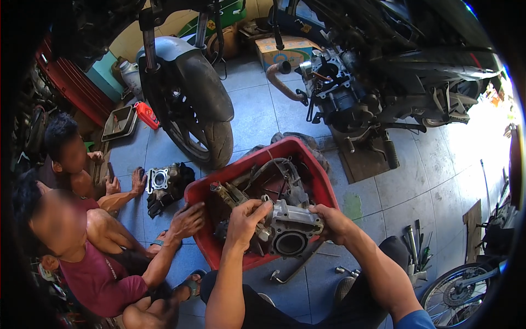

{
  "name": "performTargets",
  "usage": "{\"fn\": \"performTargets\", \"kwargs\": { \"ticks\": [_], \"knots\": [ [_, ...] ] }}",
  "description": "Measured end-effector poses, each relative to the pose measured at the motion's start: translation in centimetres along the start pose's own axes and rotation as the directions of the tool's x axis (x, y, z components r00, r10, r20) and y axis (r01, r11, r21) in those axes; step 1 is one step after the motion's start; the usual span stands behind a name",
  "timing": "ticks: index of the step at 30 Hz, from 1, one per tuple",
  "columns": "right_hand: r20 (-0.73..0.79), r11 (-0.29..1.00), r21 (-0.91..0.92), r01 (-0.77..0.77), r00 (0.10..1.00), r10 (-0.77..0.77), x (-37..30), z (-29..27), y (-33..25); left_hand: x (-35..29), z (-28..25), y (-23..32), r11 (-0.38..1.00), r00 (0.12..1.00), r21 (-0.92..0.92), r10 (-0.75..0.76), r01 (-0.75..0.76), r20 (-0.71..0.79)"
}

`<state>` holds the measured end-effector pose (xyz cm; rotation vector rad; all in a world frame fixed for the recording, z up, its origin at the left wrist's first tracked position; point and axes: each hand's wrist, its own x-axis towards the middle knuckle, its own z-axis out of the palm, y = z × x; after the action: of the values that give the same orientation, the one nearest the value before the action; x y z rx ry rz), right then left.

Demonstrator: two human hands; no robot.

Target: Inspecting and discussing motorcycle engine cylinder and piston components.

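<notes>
A grey metal engine cylinder block (297,215) is held between my two hands, its round bore tilted up towards me. My left hand (247,220) grips its left side, thumb and fingers closed on the metal. Around the right end wrap the fingers of my right hand (332,223), partly hidden behind the block. Beneath it stands a red plastic tub (209,244) with used engine parts inside, among them a bent hose (267,164) and a metal casting (296,189). The block covers part of the tub's near side.
Two people crouch at left; one hand (189,220) rests on the tub's rim, another touches a second cylinder piece (160,179) on the floor. A motorcycle front wheel (216,140) stands beyond the tub. An opened engine (345,93) is far right; hand tools (413,247) lie at right.
</notes>
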<state>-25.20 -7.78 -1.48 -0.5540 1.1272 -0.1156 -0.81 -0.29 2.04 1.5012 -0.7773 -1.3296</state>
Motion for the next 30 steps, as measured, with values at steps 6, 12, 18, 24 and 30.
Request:
{"fn": "performTargets", "kwargs": {
  "ticks": [6,12,18,24,30],
  "knots": [
    [0.051,0.998,0.034,-0.046,0.998,0.044,-1.2,1.1,-0.9,-0.4,0.0,1.2,0.99,0.999,-0.14,0.033,-0.037,-0.031],
    [0.022,0.995,0.068,-0.077,0.997,0.075,-1.6,1.6,-0.7,-0.1,-0.3,1.2,0.992,0.996,-0.099,0.081,-0.077,0.036],
    [0.046,0.99,0.087,-0.114,0.993,0.11,-2.0,1.9,-0.7,-0.3,-0.3,1.1,0.99,0.998,-0.124,0.066,-0.063,0.016],
    [0.061,0.985,0.117,-0.13,0.99,0.124,-1.8,1.5,-0.5,-0.3,-0.1,1.2,0.987,0.994,-0.122,0.11,-0.106,0.027],
    [0.054,0.982,0.131,-0.138,0.99,0.131,-1.9,1.5,-0.8,-0.7,-0.1,1.8,0.979,0.991,-0.178,0.111,-0.096,0.075]
  ]
}}
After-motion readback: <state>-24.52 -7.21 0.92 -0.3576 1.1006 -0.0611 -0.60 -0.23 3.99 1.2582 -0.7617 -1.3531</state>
